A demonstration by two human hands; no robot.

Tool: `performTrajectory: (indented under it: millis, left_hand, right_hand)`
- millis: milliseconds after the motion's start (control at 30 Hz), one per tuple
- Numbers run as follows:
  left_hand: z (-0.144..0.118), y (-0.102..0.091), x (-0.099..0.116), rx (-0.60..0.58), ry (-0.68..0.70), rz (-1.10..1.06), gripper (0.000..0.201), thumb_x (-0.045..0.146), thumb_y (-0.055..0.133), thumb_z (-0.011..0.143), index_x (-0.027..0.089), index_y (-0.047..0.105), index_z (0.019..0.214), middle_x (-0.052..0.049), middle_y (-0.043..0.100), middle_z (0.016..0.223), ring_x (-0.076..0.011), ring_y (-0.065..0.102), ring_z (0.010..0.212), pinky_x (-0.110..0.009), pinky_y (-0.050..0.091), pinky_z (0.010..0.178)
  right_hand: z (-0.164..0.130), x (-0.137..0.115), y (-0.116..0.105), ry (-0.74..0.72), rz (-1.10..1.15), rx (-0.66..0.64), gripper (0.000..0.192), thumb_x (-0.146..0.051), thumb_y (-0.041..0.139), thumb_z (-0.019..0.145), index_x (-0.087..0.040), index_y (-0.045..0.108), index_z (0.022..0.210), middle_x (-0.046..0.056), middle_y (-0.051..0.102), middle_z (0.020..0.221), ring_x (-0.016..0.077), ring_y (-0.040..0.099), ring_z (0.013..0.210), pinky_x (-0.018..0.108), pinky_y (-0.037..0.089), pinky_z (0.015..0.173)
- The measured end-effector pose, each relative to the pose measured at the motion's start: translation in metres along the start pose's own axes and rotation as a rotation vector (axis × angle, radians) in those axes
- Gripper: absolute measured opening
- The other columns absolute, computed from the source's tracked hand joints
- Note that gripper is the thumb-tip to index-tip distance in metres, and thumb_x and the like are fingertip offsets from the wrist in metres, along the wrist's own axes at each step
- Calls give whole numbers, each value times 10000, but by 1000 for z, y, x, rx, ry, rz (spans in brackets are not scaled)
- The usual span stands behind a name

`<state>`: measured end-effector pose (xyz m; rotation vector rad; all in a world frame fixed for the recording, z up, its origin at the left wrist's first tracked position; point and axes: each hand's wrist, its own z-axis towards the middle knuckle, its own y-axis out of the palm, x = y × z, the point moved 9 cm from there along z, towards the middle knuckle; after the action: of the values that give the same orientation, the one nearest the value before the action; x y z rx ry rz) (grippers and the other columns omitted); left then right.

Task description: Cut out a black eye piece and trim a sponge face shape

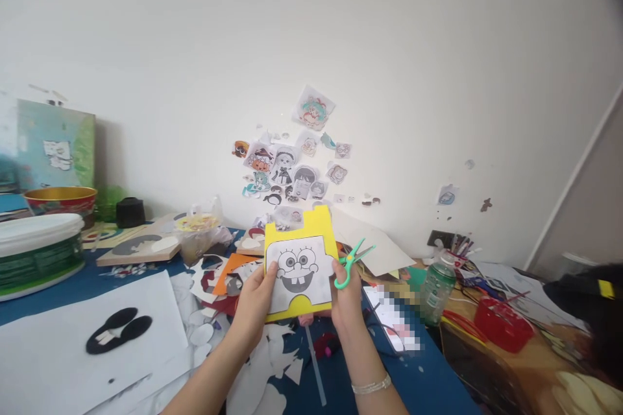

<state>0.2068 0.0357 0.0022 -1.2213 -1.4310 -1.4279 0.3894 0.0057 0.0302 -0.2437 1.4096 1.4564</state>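
Observation:
Between my two hands is a yellow sheet (318, 224) with notches cut in its top edge. Against its front lies a white paper cutout (280, 282), printed with a wide-eyed, grinning cartoon face. My left hand (254, 298) grips the left edge of both, thumb on the front. On the opposite edge, my right hand (347, 298) is closed with its thumb on the paper's side. Green-handled scissors (349, 260) hang from the right hand too, blades spread and pointing up to the right. The fingers behind the sheet are hidden.
White paper scraps (272, 350) and a glue stick (315, 363) lie below the hands. A phone (389, 318) and green-labelled bottle (438, 292) sit right. White paper with black shapes (141, 292) and a tub (39, 259) are left. Cutouts (285, 165) cover the wall.

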Motion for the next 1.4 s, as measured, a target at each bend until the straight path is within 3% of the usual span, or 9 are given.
performTrajectory:
  millis: [267, 433, 633, 933, 1100, 1400]
  left_hand:
    - [3, -4, -1, 18, 8, -13, 526, 531, 557, 702, 283, 493, 1161, -92, 667, 1029, -296, 667, 763, -346, 551, 484]
    - [4, -5, -2, 28, 1, -32, 544, 542, 568, 688, 296, 493, 1167, -87, 666, 1032, -304, 664, 779, -356, 551, 485]
    - [4, -7, -2, 52, 4, -1, 541, 539, 546, 706, 276, 503, 1176, -97, 695, 934, -309, 667, 740, -369, 543, 474]
    - [-2, 0, -1, 9, -36, -47, 552, 536, 607, 654, 296, 517, 1144, -91, 666, 1030, -314, 661, 789, -376, 565, 515]
    - [-6, 9, -1, -84, -47, -103, 579, 461, 669, 631, 257, 502, 1146, -108, 654, 1058, -299, 661, 812, -381, 579, 593]
    - [-8, 10, -3, -64, -74, -29, 615, 491, 697, 584, 279, 492, 1124, -87, 669, 1024, -298, 662, 809, -398, 581, 628]
  right_hand:
    - [3, -2, -3, -34, -117, -15, 343, -339, 674, 652, -197, 541, 934, 27, 655, 897, 203, 614, 842, 300, 495, 695]
    - [2, -6, -1, -24, -72, -37, 289, -340, 647, 667, -207, 546, 903, 21, 644, 866, 171, 617, 788, 273, 492, 655]
    - [2, -6, 2, -10, -93, -51, 321, -333, 677, 635, -205, 548, 900, 18, 653, 854, 188, 623, 792, 287, 494, 658]
    - [4, -5, -5, -30, -148, -9, 374, -329, 687, 633, -193, 533, 945, 43, 664, 894, 233, 619, 856, 341, 500, 709]
    - [2, -3, -6, 1, -121, 24, 383, -339, 687, 621, -201, 521, 938, 45, 672, 876, 244, 635, 818, 346, 514, 663]
    - [2, 0, -8, 7, -64, 27, 380, -294, 694, 622, -208, 516, 945, 22, 670, 817, 219, 639, 764, 327, 511, 646]
